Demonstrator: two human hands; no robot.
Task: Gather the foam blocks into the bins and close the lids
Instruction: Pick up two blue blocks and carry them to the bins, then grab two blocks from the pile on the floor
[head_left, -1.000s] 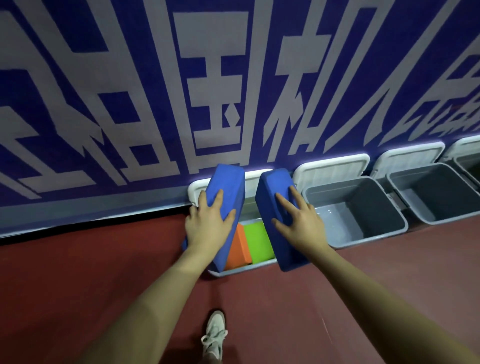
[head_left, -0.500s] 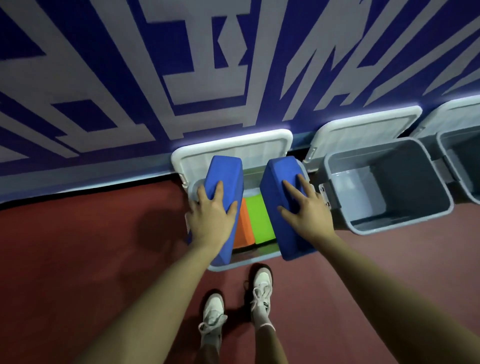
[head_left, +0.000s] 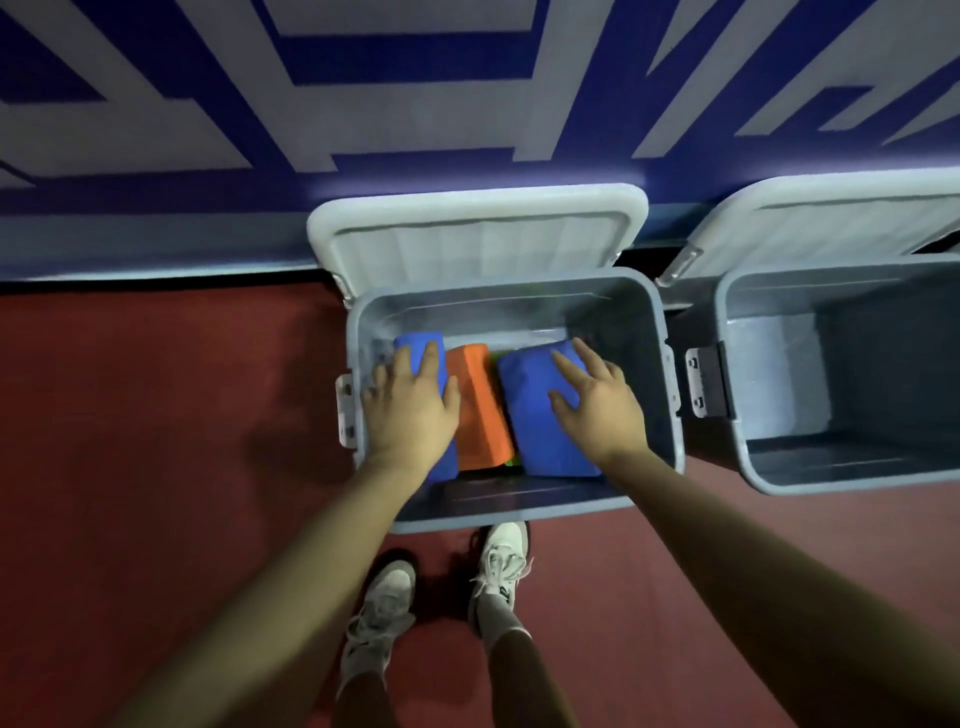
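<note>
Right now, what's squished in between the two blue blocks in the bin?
In the head view, an orange block stands between the left blue block and the right blue block, with a green block peeking out beside it, mostly hidden.

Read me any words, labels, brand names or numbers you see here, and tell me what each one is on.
Wall banner: huge white strokes on blue, cropped too tightly to read as any character.
Right shoe: small dark mark near the laces, too blurred to read.
Bins, lids, foam blocks: no text visible.
</note>
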